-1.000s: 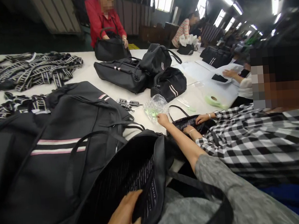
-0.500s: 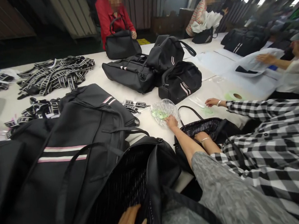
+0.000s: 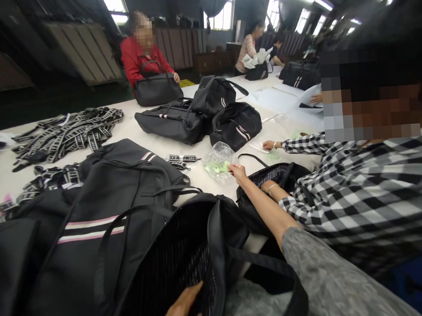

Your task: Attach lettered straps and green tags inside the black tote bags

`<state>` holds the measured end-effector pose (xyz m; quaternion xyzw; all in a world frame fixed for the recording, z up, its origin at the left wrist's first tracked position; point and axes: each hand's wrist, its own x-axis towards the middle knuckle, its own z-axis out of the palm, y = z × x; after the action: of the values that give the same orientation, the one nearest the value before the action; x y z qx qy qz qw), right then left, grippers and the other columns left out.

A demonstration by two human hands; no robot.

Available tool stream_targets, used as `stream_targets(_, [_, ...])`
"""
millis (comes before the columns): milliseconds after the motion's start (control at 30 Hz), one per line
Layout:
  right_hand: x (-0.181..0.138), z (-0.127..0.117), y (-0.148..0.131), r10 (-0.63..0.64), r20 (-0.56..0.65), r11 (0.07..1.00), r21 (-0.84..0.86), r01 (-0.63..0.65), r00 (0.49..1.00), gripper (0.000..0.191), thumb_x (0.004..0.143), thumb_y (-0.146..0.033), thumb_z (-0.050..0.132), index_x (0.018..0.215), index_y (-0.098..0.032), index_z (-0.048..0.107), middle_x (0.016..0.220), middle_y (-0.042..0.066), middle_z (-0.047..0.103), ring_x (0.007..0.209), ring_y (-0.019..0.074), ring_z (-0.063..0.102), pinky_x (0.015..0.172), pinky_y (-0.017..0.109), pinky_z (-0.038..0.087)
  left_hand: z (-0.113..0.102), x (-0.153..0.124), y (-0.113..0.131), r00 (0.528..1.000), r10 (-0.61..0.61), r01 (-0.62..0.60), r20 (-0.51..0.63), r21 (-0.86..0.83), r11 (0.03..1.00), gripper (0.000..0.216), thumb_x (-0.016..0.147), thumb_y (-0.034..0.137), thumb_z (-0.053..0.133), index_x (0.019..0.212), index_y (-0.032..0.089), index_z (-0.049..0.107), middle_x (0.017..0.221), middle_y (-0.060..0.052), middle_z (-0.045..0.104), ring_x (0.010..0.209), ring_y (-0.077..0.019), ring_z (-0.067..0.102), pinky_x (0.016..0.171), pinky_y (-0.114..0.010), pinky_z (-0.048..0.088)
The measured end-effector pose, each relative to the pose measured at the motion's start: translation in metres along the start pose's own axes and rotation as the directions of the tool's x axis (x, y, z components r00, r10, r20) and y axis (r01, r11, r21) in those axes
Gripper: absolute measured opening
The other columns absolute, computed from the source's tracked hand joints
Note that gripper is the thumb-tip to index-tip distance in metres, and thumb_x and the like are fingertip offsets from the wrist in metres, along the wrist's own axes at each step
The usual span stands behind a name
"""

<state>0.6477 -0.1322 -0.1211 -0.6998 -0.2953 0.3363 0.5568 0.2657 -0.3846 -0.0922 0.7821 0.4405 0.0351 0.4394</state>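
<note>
My left hand (image 3: 182, 311) rests in the mouth of an open black handbag (image 3: 233, 224), its fingers stretched against the dark printed lining and its thumb apart. My right arm reaches forward over the table. At its end, my right hand (image 3: 237, 172) is closed in a pinch beside a clear plastic bag (image 3: 220, 152) of small light-green packets (image 3: 216, 167). A green packet shows at my right fingertips; its far part blends with the others. A large black bag with pink, white and black stripes (image 3: 93, 229) lies left of the handbag.
Black-and-white lettered straps (image 3: 72, 131) lie heaped at the left, with short straps (image 3: 182, 158) near the middle. Finished-looking black bags (image 3: 201, 115) are piled beyond. A co-worker in a checked shirt (image 3: 343, 187) sits close on my right, one hand in another open bag (image 3: 270, 175).
My right hand has drawn back slightly from the green packets, its fingers now pinched together. My left hand stays in the handbag. The view has tilted up and turned right.
</note>
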Motion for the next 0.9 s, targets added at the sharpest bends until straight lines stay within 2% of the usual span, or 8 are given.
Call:
stream_targets(167, [-0.074, -0.006, -0.075, -0.144, 0.247, 0.983, 0.149, 0.110, 0.958, 0.023, 0.078, -0.031, 0.067, 0.086, -0.016, 0.052, 0.066, 0.002, 0.069, 0.057, 0.0119, 0.064, 0.051, 0.019, 0.049, 0.006, 0.007, 0.008, 0.997, -0.058, 0.055, 0.040, 0.092, 0.994, 0.051, 0.076, 0.016, 0.051, 0.126, 0.013, 0.057, 0.128, -0.013, 0.059, 0.120, -0.0239, 0.054, 0.105, -0.035, 0.041])
stream_targets(267, [-0.132, -0.005, -0.126, -0.305, 0.518, 0.946, 0.260, 0.193, 0.799, 0.036, 0.070, -0.035, 0.076, 0.093, -0.015, 0.059, 0.080, 0.006, 0.072, 0.067, 0.0139, 0.068, 0.059, 0.022, 0.054, 0.007, 0.012, 0.019, 0.999, -0.027, 0.022, 0.034, 0.122, 0.992, 0.052, 0.069, 0.007, 0.051, 0.121, 0.011, 0.059, 0.118, -0.013, 0.064, 0.110, -0.0222, 0.060, 0.098, -0.031, 0.045])
stream_targets(367, [-0.196, -0.001, -0.160, -0.301, 0.674, 0.953, 0.220, 0.206, 0.675, 0.030, 0.067, -0.035, 0.079, 0.083, -0.012, 0.066, 0.081, 0.007, 0.072, 0.067, 0.0143, 0.068, 0.060, 0.023, 0.054, 0.009, 0.016, 0.030, 0.999, -0.034, 0.030, 0.022, 0.176, 0.984, 0.052, 0.065, 0.003, 0.052, 0.116, 0.009, 0.059, 0.114, -0.015, 0.064, 0.107, -0.0232, 0.062, 0.094, -0.029, 0.047])
stream_targets(467, [-0.256, 0.005, -0.166, -0.215, 0.792, 0.972, 0.118, 0.202, 0.572, 0.023, 0.068, -0.031, 0.078, 0.076, -0.012, 0.068, 0.072, 0.005, 0.071, 0.062, 0.0142, 0.067, 0.056, 0.023, 0.053, 0.011, 0.018, 0.042, 0.998, -0.050, 0.039, 0.029, 0.282, 0.959, 0.045, 0.065, 0.002, 0.052, 0.109, 0.007, 0.060, 0.107, -0.018, 0.065, 0.102, -0.0266, 0.064, 0.090, -0.033, 0.049])
stream_targets(567, [-0.297, 0.010, -0.144, -0.107, 0.871, 0.984, 0.025, 0.175, 0.479, 0.020, 0.067, -0.027, 0.078, 0.073, -0.012, 0.066, 0.065, 0.003, 0.069, 0.058, 0.0134, 0.065, 0.055, 0.023, 0.052, 0.014, 0.020, 0.052, 0.998, -0.062, 0.048, 0.031, 0.349, 0.936, 0.033, 0.067, 0.004, 0.054, 0.100, 0.006, 0.061, 0.100, -0.022, 0.065, 0.094, -0.0317, 0.065, 0.083, -0.040, 0.051])
stream_targets(700, [-0.319, 0.006, -0.091, -0.100, 0.868, 0.987, 0.024, 0.161, 0.487, 0.022, 0.065, -0.022, 0.079, 0.066, -0.013, 0.059, 0.077, 0.004, 0.071, 0.069, 0.0143, 0.066, 0.066, 0.028, 0.054, 0.018, 0.020, 0.050, 0.999, -0.047, 0.040, 0.017, 0.319, 0.947, 0.036, 0.071, 0.005, 0.055, 0.106, 0.007, 0.057, 0.107, -0.022, 0.063, 0.101, -0.0323, 0.062, 0.083, -0.041, 0.050])
stream_targets(800, [-0.322, -0.007, -0.051, -0.109, 0.820, 0.978, -0.012, 0.207, 0.562, 0.017, 0.069, -0.021, 0.074, 0.069, -0.014, 0.059, 0.084, 0.004, 0.071, 0.078, 0.0153, 0.066, 0.074, 0.030, 0.053, 0.017, 0.018, 0.041, 0.999, -0.049, 0.050, -0.010, 0.296, 0.954, 0.041, 0.073, 0.009, 0.054, 0.114, 0.010, 0.054, 0.111, -0.020, 0.062, 0.103, -0.0308, 0.061, 0.081, -0.039, 0.051])
stream_targets(900, [-0.326, -0.021, -0.024, -0.122, 0.768, 0.960, -0.070, 0.271, 0.629, 0.009, 0.074, -0.020, 0.068, 0.072, -0.015, 0.061, 0.086, 0.005, 0.070, 0.081, 0.0157, 0.065, 0.077, 0.030, 0.052, 0.013, 0.018, 0.031, 0.994, -0.102, 0.111, -0.048, 0.281, 0.953, 0.032, 0.075, 0.009, 0.050, 0.106, 0.011, 0.058, 0.102, -0.019, 0.065, 0.096, -0.0309, 0.063, 0.078, -0.039, 0.051])
